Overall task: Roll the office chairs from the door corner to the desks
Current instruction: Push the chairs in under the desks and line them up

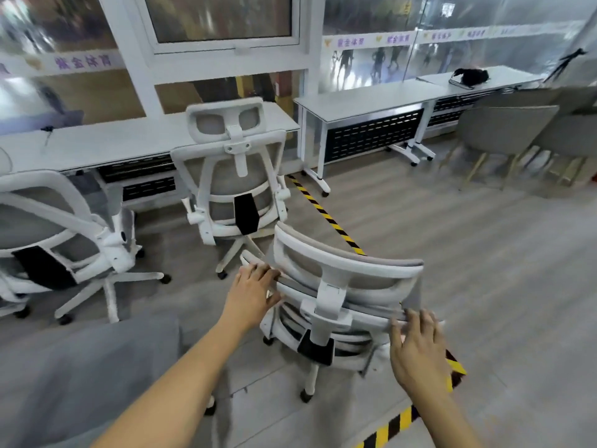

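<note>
Closest to me, my left hand [255,286] curls its fingers over the left rim of the white-framed grey mesh office chair [349,279]. My right hand [416,347] lays spread fingers on the right rim; too blurred to tell if they wrap it. Chair stands on the yellow-black striped floor tape [326,216], short of the tables. Beyond, two matching white mesh chairs [232,176] face the long white table [106,147].
</note>
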